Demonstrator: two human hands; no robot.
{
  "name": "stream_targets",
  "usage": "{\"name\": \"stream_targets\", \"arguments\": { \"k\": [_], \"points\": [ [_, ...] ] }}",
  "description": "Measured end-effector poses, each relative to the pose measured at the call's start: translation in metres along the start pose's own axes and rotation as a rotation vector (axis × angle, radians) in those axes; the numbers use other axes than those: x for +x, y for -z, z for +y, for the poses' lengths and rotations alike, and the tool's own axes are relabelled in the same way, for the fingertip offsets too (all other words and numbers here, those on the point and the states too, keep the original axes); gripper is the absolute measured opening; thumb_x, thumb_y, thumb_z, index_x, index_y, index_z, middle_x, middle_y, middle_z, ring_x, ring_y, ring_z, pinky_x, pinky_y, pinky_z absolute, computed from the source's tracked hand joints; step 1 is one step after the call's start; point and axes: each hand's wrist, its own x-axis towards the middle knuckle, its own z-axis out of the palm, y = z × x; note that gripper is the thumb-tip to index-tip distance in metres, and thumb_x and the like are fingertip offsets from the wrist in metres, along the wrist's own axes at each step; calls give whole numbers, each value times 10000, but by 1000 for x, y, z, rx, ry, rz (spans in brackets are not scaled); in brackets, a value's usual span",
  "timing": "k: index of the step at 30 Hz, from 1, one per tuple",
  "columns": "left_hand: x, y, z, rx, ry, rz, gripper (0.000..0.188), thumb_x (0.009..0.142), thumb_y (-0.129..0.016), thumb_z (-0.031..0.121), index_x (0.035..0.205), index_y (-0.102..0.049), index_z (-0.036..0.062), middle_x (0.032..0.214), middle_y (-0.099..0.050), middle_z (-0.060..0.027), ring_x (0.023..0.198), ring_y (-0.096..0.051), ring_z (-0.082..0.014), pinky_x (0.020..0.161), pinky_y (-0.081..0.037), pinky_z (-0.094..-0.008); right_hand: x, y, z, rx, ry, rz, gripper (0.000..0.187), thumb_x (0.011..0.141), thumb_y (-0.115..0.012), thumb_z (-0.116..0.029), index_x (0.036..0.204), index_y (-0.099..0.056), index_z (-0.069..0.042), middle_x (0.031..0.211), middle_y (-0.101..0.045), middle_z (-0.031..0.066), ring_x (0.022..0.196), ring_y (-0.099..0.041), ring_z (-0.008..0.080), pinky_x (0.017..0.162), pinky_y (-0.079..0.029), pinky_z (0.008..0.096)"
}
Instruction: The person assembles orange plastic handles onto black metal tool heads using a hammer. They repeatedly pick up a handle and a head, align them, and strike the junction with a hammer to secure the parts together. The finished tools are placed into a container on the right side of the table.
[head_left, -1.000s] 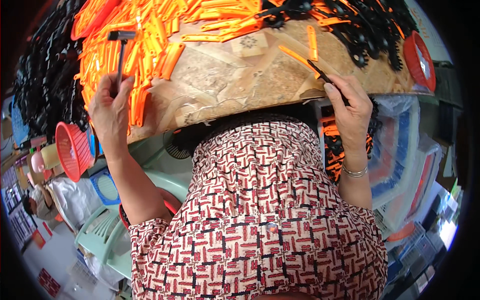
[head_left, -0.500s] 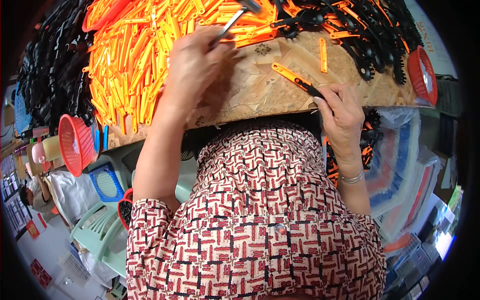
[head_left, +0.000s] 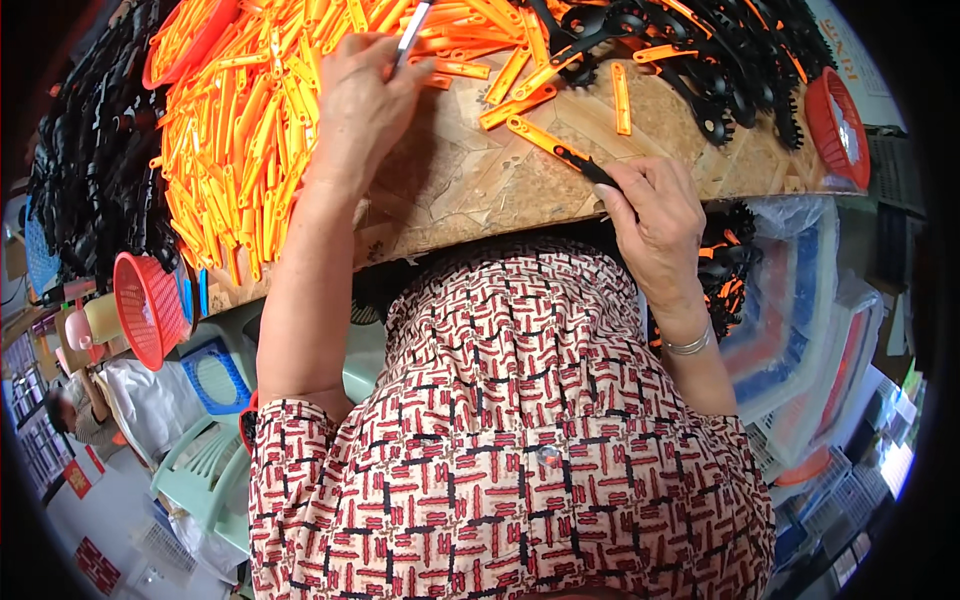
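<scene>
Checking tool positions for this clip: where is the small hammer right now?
In the head view, the hammer is at the top centre, its metal handle gripped in the left hand, raised over the pile of orange plastic strips on the wooden board.

bench: worn brown patterned board top (head_left: 470,190) | on it: big heap of flat orange plastic strips (head_left: 240,130) | tangle of black plastic toothed parts (head_left: 730,70) far right

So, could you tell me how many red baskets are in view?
3: red basket top left among orange strips, one at the bench's right end, one lower left below the bench. Others may be hidden.
</scene>
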Motion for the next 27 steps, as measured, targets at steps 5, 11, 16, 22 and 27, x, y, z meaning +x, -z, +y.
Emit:
{"name": "stream_targets", "arguments": {
  "k": [5,11,16,22,27],
  "points": [
    [4,-2,28,-740,160,-54,281,929,-742,213,1163,-744,57,1079,-663,-67,932,-628,-152,777,-505,-289,1,4,2,17,18,-22,228,753,-796,-45,969,-725,-42,888,-634,76,854,-609,282,767,-493,391],
    [-11,20,49,-572,281,-155,199,919,-732,153,1069,-734,21,667,-635,-40,621,-607,-136,582,-481,-317,-12,26,10,190,-111,-21,201,791,-797,-43,974,-717,-20,859,-697,111,786,-661,286,729,-515,367],
    [-26,-3,75,-202,-288,-191,137,868,-733,145,949,-692,43,888,-661,-134,789,-682,-360,684,-552,-464,-36,26,10,446,-464,-209,204,872,-764,-52,1057,-694,2,762,-687,116,633,-644,160,593,-484,296],
    [-4,-24,77,117,-324,-222,201,913,-700,230,983,-666,44,937,-653,-179,844,-682,-383,715,-540,-484,-48,6,-5,750,-617,-356,193,954,-689,-86,1121,-690,12,661,-675,51,573,-612,71,542,-468,252],
    [5,-17,68,223,-350,-251,206,936,-659,213,938,-624,11,900,-659,-202,798,-670,-393,707,-536,-485,-33,-2,-18,964,-788,-482,179,1018,-615,-116,1022,-681,50,673,-688,49,577,-631,78,544,-511,248]
  ]
}}
